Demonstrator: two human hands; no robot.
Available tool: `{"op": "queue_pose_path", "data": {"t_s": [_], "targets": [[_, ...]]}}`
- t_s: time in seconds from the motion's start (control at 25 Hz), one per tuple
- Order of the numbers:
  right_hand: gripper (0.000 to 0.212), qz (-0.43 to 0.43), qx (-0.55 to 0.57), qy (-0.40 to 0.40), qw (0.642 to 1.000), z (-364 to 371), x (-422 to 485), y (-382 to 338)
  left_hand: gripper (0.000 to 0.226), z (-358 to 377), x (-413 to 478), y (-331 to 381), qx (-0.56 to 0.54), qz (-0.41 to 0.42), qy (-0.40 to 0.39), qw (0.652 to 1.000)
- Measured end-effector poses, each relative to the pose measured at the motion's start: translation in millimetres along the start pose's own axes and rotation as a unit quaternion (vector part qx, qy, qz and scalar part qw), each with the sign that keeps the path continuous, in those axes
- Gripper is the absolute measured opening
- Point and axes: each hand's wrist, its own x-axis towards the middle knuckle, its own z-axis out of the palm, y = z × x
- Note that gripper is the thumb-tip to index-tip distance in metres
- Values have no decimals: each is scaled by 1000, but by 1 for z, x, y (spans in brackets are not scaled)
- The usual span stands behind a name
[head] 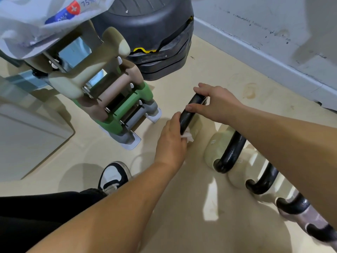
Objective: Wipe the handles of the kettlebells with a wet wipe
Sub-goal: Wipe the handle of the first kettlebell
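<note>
A row of pale kettlebells with black handles stands on the beige floor at the right. My right hand (pixel 215 104) grips the top of the farthest kettlebell's black handle (pixel 189 111). My left hand (pixel 171 141) presses a crumpled white wet wipe (pixel 187 136) against the lower near end of that same handle. The body of this kettlebell (pixel 197 125) is mostly hidden by my hands. A second kettlebell (pixel 215 150) with its handle (pixel 231 152) sits just nearer, and more handles (pixel 262 179) follow under my right forearm.
A rack of dumbbells (pixel 109 99) in cream, tan, green and grey stands at the left, with a wet wipe packet (pixel 54 13) on top. A dark machine base (pixel 156 39) sits behind. The wall skirting (pixel 264 57) runs along the right. My shoe (pixel 114 176) is near the rack.
</note>
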Motion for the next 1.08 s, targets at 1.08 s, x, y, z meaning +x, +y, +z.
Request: {"op": "queue_pose_path", "data": {"t_s": [1.08], "targets": [[83,15,26,2,1000,4,0,-1,66,-6,-14,-1,-31,-66,-32,997]]}}
